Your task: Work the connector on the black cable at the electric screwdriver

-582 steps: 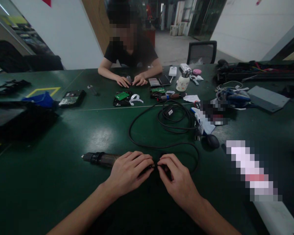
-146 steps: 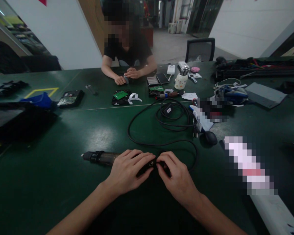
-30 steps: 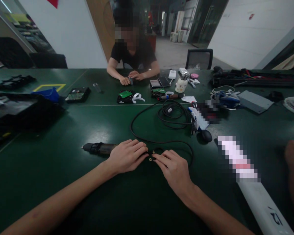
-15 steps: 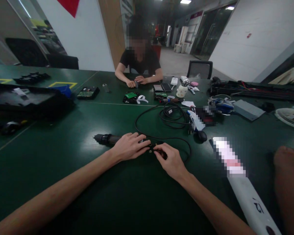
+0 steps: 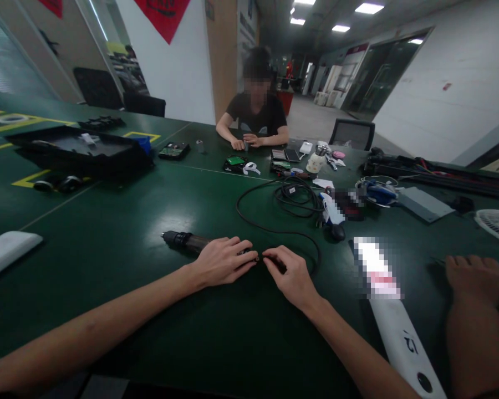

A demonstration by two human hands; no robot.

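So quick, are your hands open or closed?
Left hand: closed around the dark tool.
Right hand: closed on something dark, mostly hidden.

The tool (image 5: 187,242) looks like smooth dark plastic with a shiny metal tip (image 5: 163,235). The green surface (image 5: 216,343) under it is smooth and glossy. Right of the tool, the cable (image 5: 270,230) looks like dull black rubber, and the white bar (image 5: 399,327) like smooth plastic.
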